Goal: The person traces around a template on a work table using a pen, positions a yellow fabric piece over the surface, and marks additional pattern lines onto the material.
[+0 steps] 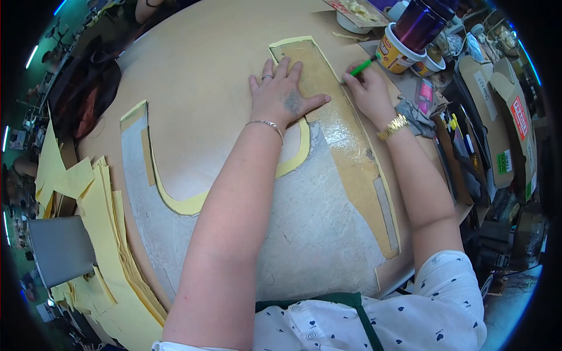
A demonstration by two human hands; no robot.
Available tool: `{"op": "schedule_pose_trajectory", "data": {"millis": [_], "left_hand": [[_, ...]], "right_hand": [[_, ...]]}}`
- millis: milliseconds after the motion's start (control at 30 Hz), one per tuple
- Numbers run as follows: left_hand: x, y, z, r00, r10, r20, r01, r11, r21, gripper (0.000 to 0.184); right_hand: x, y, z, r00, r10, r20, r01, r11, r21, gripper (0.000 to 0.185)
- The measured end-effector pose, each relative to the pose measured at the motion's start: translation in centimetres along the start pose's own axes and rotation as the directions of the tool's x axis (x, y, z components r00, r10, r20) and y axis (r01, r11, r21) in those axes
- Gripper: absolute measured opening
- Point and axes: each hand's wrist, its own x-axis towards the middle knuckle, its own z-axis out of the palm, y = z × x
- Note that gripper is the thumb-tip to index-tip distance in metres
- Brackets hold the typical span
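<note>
My left hand (284,93) lies with fingers spread on the tan upper arm of a large U-shaped template (310,234). The template is grey and tan, partly covered with shiny clear tape, and a yellow border (303,146) shows along its edges. In my right hand (369,93) is a green pen (362,66), held beside the template's right edge. I cannot make out whether its tip touches the surface. My left forearm hides part of the template's middle.
Yellow sheets (111,222) are stacked at the left by a grey panel (61,248). A white and orange tub (393,51) holds a dark purple tumbler (422,23) at the upper right. A grey cloth (417,117) and a pen box (462,146) lie right of my right arm.
</note>
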Motion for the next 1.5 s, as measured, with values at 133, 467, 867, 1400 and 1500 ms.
{"op": "schedule_pose_trajectory", "data": {"millis": [133, 467, 867, 1400, 1500], "left_hand": [[0.1, -0.1, 0.1, 1.0, 0.008, -0.02, -0.008, 1.0, 0.002, 0.091], [0.1, 0.0, 0.3, 1.0, -0.005, -0.019, 0.005, 1.0, 0.014, 0.087], [-13.3, 7.3, -2.3, 0.933, 0.341, 0.115, -0.332, 0.939, -0.094, 0.076], [-15.6, 8.3, -0.3, 0.954, 0.283, 0.1, -0.281, 0.959, -0.029, 0.083], [-15.6, 8.4, -0.7, 0.953, 0.285, 0.102, -0.283, 0.959, -0.034, 0.082]], "right_hand": [[4.9, -0.2, 3.1, 0.993, 0.027, -0.114, -0.031, 0.999, -0.029, 0.018], [-9.9, -5.1, -4.0, 0.994, 0.091, 0.063, -0.08, 0.984, -0.157, 0.011], [-13.0, -3.8, -4.1, 0.997, 0.049, -0.059, -0.051, 0.998, -0.034, 0.01], [-26.5, -7.4, -11.4, 0.988, 0.154, 0.004, -0.154, 0.988, -0.029, 0.009], [-22.7, -5.0, -9.2, 1.0, 0.023, -0.017, -0.024, 0.998, -0.065, 0.008]]}}
